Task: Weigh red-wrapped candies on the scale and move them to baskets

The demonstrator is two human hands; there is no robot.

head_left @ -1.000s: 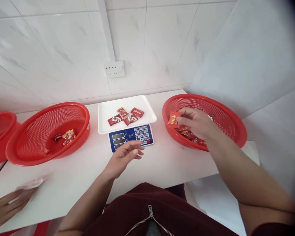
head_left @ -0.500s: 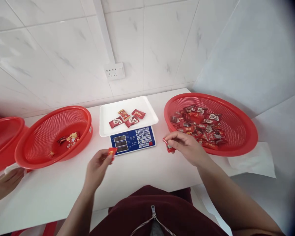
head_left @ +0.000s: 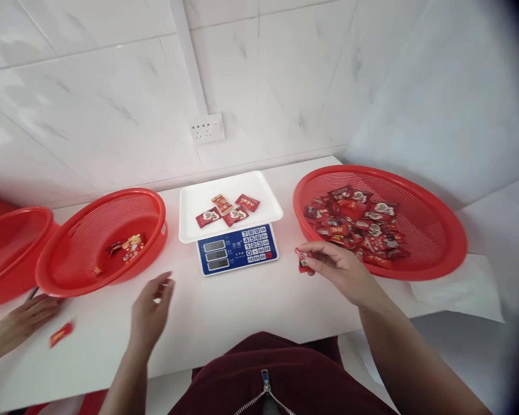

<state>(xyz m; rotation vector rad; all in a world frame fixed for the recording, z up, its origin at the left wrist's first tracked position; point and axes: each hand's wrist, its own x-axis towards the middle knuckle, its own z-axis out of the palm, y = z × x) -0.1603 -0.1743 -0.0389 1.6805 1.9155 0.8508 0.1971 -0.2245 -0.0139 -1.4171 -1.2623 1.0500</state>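
My right hand pinches a small red wrapped candy in front of the right basket. My left hand is held over the table left of the scale, its fingers a little apart and nothing between them. Farther left, a blurred red candy packet is at the table beside another person's hand. Between my hands and the wall stands a blue digital scale. Its white tray bears several red and gold wrapped candies.
A red mesh basket on the right holds many wrapped candies. The left red basket has a few packets inside. Another red basket stands at the far left. A socket is on the tiled wall behind.
My left hand has let go of its red candy packet and moved left. That packet is now near the other person's hand. My right hand still holds its candy.
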